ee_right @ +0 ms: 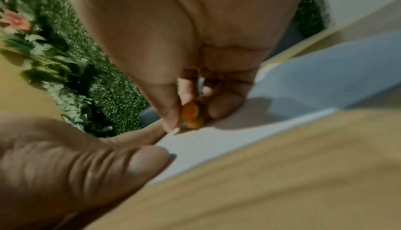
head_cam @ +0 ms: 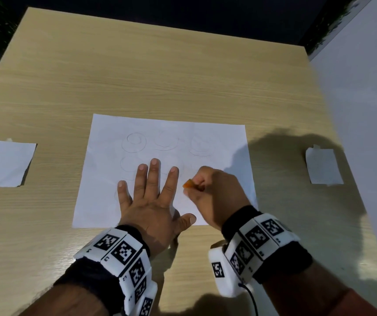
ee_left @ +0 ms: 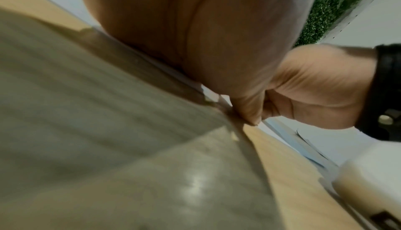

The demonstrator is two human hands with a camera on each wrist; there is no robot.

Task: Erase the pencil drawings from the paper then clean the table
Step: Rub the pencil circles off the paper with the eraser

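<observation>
I have my left hand [head_cam: 151, 197] spread wide and flat on the paper [head_cam: 164, 169], fingers straight, so the sheet does not slide or crumple while I rub. My right hand [head_cam: 214, 192] pinches a small orange eraser [head_cam: 187, 184] between thumb and fingertips; the right wrist view shows its lower end down at the sheet, just beside my left index finger. I judge I am working the lower rows, since the marks there look fainter than the pencil circles [head_cam: 136, 142] along the top row, which still show. So the erasing is partway, and the table cleaning is not yet begun.

The paper lies near the front middle of a light wood-grain table [head_cam: 137, 76], which has a slight sheen in the left wrist view. A smaller white sheet [head_cam: 5, 163] sits well apart to the left, another small sheet [head_cam: 323, 166] well apart to the right; both seem taped down. A white panel [head_cam: 365, 110] stands along the right side. Beyond the table's far edge it is dark, and the wrist views show green foliage [ee_right: 104, 72] behind.
</observation>
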